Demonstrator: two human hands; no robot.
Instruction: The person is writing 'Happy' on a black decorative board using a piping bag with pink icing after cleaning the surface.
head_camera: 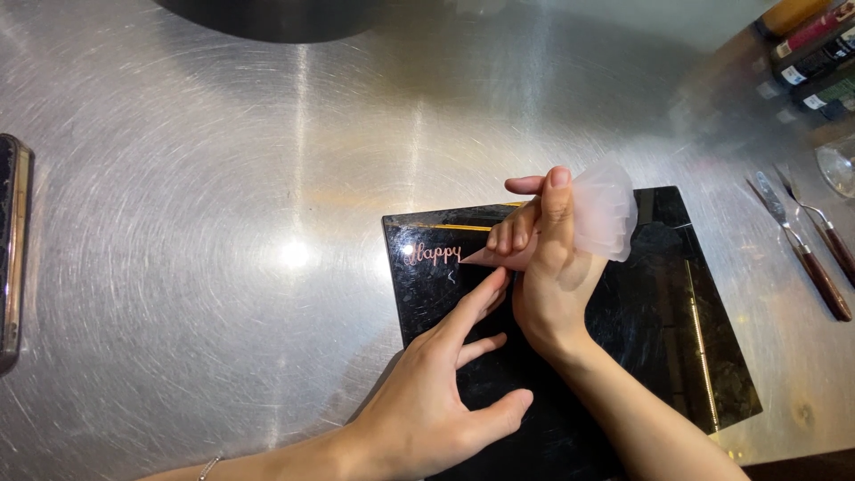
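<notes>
A glossy black rectangular plate (659,347) with thin gold lines lies on a brushed steel counter (223,223). Pink piped lettering (434,256) runs along its upper left part. My right hand (548,267) is closed around a small clear piping bag (598,214) with pinkish filling, its tip close to the plate just right of the lettering. My left hand (436,392) rests flat on the plate's lower left area, fingers spread, the index finger stretched up toward the right hand's wrist. A thin bracelet shows on the left wrist.
Two palette knives with dark wooden handles (806,254) lie at the right. Bottles (815,53) stand in the upper right corner beside a glass rim (837,165). A dark flat object (11,249) sits at the left edge, and a dark round vessel (276,13) at the top.
</notes>
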